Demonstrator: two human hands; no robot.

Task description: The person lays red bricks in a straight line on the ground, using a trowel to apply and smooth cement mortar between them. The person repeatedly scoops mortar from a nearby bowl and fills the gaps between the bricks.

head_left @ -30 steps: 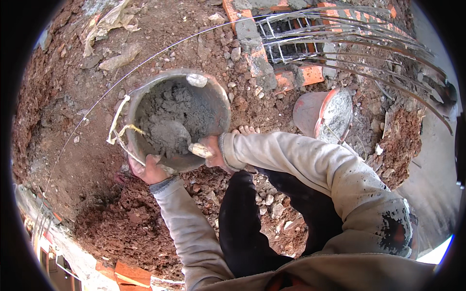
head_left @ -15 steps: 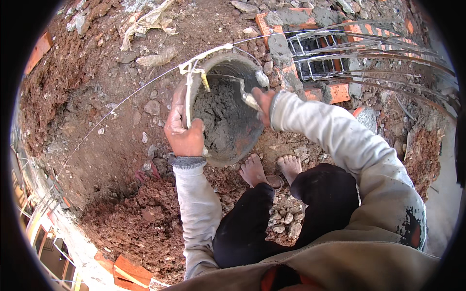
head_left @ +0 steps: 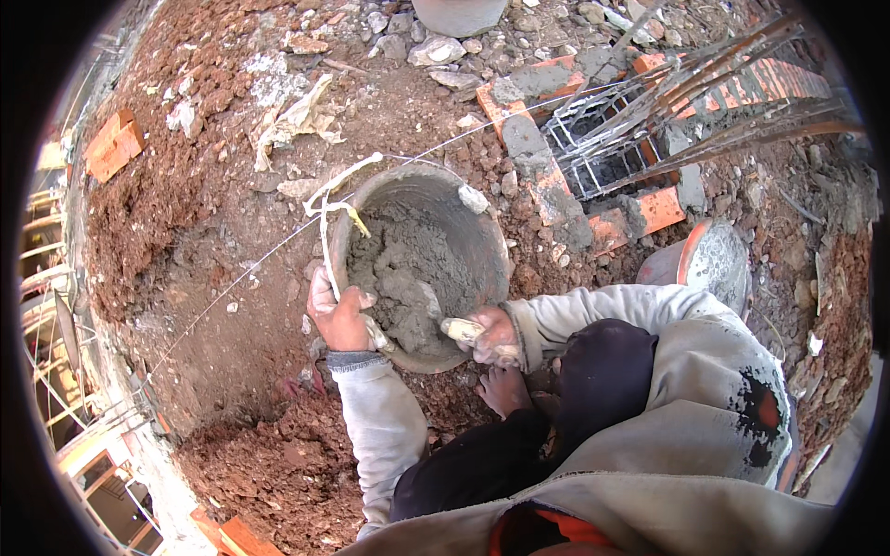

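Observation:
A round bucket [head_left: 486,243] stands on the soil in front of me, with wet grey mortar [head_left: 394,264] inside. My left hand [head_left: 339,317] grips its left rim, fingers outside and thumb over the edge. From that rim a whitish strap [head_left: 350,173] rises, with a yellow end hanging inward. My right hand [head_left: 493,337] is closed round the pale handle of a trowel [head_left: 460,330] at the near right rim. The trowel's blade is down in the mortar and mostly hidden. One bare foot [head_left: 506,390] shows just below the bucket.
Mortared bricks [head_left: 660,209] frame a pit with a steel rebar cage [head_left: 593,171]; long bars [head_left: 723,83] lean out to the right. A taut string [head_left: 232,285] crosses behind the bucket. A crusted pail [head_left: 718,264] sits at right, another container [head_left: 461,13] at the far edge.
My right hand has come from the bucket's right side down to its near right rim, bringing the trowel blade into the mortar. My left hand stays on the rim. The view has shifted.

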